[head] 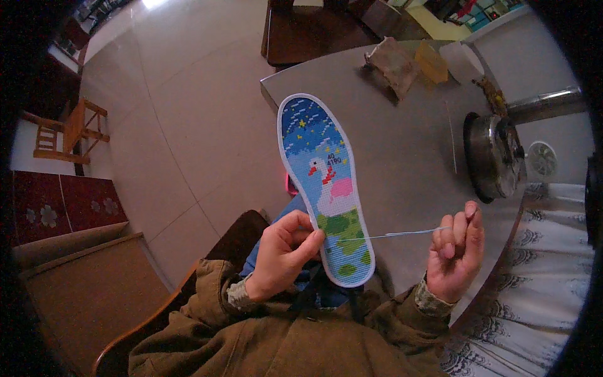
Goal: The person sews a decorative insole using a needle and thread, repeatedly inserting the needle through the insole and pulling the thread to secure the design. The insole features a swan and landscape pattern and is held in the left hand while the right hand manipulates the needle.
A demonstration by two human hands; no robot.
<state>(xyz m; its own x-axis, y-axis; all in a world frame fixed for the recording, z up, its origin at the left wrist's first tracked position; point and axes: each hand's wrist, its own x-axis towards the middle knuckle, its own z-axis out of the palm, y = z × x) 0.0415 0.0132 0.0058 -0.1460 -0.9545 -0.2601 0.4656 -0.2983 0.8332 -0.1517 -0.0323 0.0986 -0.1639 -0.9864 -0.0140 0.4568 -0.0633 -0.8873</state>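
A shoe insole [337, 188] with a white border carries a picture of a white goose, green leaves and a starry blue sky, plus some printed figures. My left hand [287, 249] pinches its left edge near the narrow heel half, thumb on top. From the lower part of the insole a pale blue thread [400, 233] runs taut to the right. My right hand [454, 252] grips the far end of this thread with curled fingers, above the table. Whether a needle sits in those fingers cannot be made out.
The grey table [405, 136] bears a lidded metal pot [492, 155], a crumpled packet [393, 68] and a yellowish piece [431, 61] beside a white roll [464, 61]. A patterned white curtain [537, 264] hangs at right. Wooden chairs stand around, one small wooden chair [73, 134] at far left.
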